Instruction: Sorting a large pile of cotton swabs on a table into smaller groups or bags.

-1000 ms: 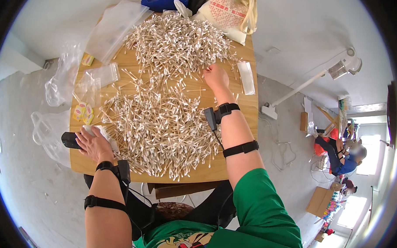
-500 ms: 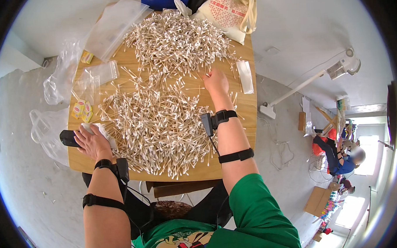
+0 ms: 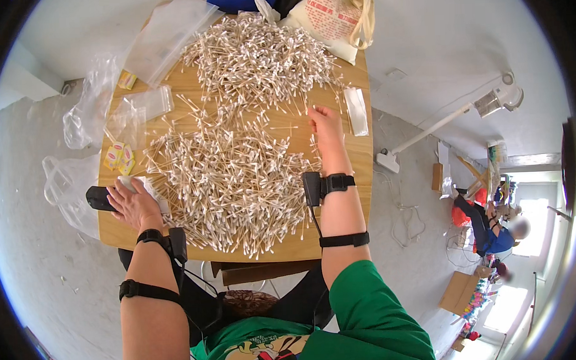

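Note:
Two big heaps of wooden cotton swabs cover much of the table: a near heap and a far heap. Off the right edge of the far heap, my right hand is closed in a pinch, with what looks like a single swab at its fingertips. At the near left edge of the table, my left hand lies with fingers stretched out, beside the near heap. Under and around it are a black object and some white material, both partly hidden by the hand.
Clear plastic bags and small yellow packets lie along the left side of the wooden table. A white strip-shaped packet is at the right edge. A cream cloth bag and a blue container stand at the back.
My right hand has shifted a little to the right and toward me, away from the far heap, its fingers still pinched. My left hand stays in place.

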Tool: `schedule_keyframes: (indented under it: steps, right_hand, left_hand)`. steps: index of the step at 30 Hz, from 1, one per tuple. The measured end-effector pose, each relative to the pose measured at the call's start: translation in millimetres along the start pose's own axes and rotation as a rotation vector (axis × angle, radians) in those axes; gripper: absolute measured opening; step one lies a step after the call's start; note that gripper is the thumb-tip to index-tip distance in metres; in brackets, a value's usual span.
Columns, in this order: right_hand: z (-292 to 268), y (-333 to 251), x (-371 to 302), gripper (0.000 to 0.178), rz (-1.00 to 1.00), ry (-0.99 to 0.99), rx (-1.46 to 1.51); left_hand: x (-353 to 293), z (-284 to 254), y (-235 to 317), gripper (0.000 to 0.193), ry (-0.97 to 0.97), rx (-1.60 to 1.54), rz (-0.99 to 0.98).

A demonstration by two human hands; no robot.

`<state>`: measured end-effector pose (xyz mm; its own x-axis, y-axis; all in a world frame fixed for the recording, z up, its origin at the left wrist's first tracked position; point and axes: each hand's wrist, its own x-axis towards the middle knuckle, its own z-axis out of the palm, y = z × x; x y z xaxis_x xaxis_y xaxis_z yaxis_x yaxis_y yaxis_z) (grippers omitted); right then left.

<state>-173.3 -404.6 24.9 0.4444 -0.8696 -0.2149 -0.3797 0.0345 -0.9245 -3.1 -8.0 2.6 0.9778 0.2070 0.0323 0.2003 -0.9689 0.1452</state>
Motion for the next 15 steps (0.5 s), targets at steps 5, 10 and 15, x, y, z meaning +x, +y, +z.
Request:
schedule_keyframes:
  steps: [5,10,15]
  right_hand:
    - [-5.8,-12.3,-28.9,0.011,0.149,-0.160,0.972]
    - [-22.5,-2.5,0.5,0.015,0.091,-0.322,0.736]
    - [13.4,-35.1,5.1,0.015,-0.178,-0.102,-0.651]
  left_hand:
    - [4.0,-1.9,-6.0,0.056,-0.004,0.033,-0.015]
    - [0.8,-1.8,0.9,0.057,-0.024,0.016,-0.007]
    - [2.3,-1.3,-3.6,0.056,-0.012,0.018,-0.017]
